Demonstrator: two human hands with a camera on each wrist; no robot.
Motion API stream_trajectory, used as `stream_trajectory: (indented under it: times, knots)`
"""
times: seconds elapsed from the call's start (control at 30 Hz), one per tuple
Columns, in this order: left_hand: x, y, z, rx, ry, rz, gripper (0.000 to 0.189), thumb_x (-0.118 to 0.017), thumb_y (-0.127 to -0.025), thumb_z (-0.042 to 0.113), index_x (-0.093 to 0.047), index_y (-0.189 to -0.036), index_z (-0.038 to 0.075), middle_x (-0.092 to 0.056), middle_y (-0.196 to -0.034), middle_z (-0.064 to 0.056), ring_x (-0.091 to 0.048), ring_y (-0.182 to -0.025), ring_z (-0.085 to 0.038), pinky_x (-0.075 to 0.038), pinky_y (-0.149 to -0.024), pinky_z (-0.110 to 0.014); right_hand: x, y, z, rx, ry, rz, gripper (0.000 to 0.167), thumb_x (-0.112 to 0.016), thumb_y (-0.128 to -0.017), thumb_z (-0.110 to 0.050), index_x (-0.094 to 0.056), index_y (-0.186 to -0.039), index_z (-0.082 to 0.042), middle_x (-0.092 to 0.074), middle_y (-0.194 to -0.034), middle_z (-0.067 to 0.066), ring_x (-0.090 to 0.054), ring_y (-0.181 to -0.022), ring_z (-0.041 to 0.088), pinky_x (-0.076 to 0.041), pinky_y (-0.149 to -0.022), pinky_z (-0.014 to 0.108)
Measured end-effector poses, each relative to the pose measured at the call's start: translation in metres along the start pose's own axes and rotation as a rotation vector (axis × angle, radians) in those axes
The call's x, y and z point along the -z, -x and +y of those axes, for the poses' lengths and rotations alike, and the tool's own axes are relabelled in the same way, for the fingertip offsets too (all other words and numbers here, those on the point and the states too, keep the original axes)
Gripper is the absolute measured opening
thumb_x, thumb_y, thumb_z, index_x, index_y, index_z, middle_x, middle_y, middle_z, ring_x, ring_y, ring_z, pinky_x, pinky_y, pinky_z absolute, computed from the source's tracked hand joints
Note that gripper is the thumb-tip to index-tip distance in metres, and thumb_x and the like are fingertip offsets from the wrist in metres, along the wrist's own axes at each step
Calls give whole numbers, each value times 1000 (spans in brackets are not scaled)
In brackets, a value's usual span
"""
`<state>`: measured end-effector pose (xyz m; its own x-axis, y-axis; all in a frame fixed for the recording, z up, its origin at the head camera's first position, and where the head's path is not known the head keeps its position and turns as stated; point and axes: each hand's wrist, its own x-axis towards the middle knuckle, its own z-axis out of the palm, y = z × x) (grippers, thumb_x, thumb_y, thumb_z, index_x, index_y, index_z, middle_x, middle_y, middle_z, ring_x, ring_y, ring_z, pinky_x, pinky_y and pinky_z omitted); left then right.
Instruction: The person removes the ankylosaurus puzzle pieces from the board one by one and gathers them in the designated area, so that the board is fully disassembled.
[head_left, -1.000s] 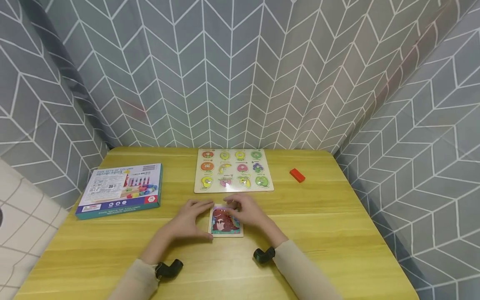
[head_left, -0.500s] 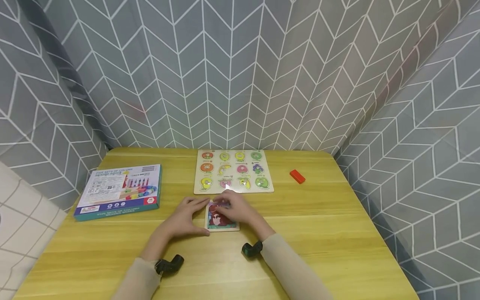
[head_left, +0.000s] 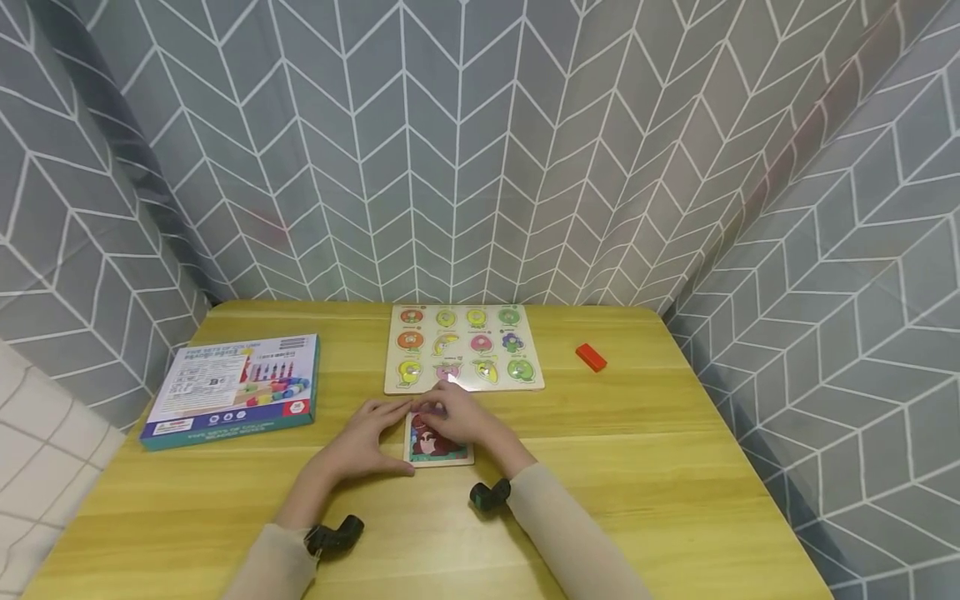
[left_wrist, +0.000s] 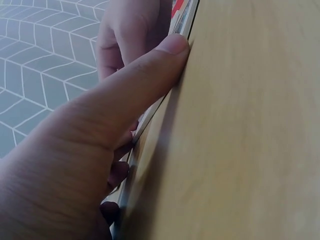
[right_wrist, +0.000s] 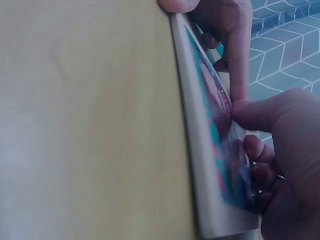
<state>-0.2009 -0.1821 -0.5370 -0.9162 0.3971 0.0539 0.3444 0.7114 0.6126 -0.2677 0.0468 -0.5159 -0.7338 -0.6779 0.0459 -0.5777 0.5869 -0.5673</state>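
Observation:
A small framed jigsaw puzzle (head_left: 444, 457) with a dark red dinosaur picture lies flat on the table in front of the person. My left hand (head_left: 362, 446) grips its left side, thumb at the near corner and fingertips at the far corner. In the left wrist view the left thumb (left_wrist: 172, 46) presses along the frame's edge. My right hand (head_left: 467, 417) covers the upper right of the picture. The right wrist view shows the right thumb (right_wrist: 245, 114) on the face of the puzzle (right_wrist: 200, 165), with the other fingers curled at its far edge.
A fruit peg board (head_left: 465, 379) lies behind the puzzle, close to the right fingers. At the left stands a flat toy box (head_left: 225, 387). A red block (head_left: 591, 357) lies at the right on the wooden table (head_left: 637, 467). A patterned curtain (head_left: 465, 167) borders the back.
The puzzle has shifted left and slightly away from the person. My right hand has moved left across it, covering more of the picture; my left hand stays at its left side.

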Motion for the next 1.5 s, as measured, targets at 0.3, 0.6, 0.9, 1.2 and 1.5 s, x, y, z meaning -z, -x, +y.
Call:
stream_trajectory:
  times: [0.3,0.6,0.9,1.2,1.5]
  knots:
    - [2,1,3,15,7,4,111,-93,-72,61,-46,-162,15,-48,-164,-12,-44,-136,-33,-43,-114,-63,4,-7,-6,-18,2,-35,22,-64,-101,-7,-76,-120,-11,-67,-112,6,-58,-98,14,-52,-89,26]
    - [2,2,6,6,4,-1,109,-92,-75,59,-46,-162,14,-49,-163,-12,-46,-133,-32,-43,-113,-63,4,-5,-6,-11,-27,-38,21,-62,-102,-5,-74,-120,-8,-71,-119,9,-64,-111,21,-54,-100,34]
    - [2,3,5,-12,10,8,108,-91,-76,60,-43,-164,20,-48,-164,-10,-45,-137,-33,-41,-114,-65,1,-3,-1,20,-87,9,21,-64,-102,-3,-74,-120,-6,-73,-124,9,-65,-123,23,-51,-111,37]
    - [2,4,3,-1,-8,8,109,-90,-74,63,-45,-163,20,-46,-165,-9,-46,-133,-31,-42,-112,-65,-6,-1,6,29,-127,3,30,-75,-100,-15,-73,-129,-7,-73,-128,5,-64,-126,19,-48,-114,33]
    - [2,5,4,-12,-7,4,107,-90,-75,63,-48,-161,13,-44,-167,-10,-43,-142,-39,-37,-115,-70,-4,2,8,49,-71,5,33,-76,-100,-26,-75,-130,-12,-73,-126,2,-64,-120,15,-49,-111,32]
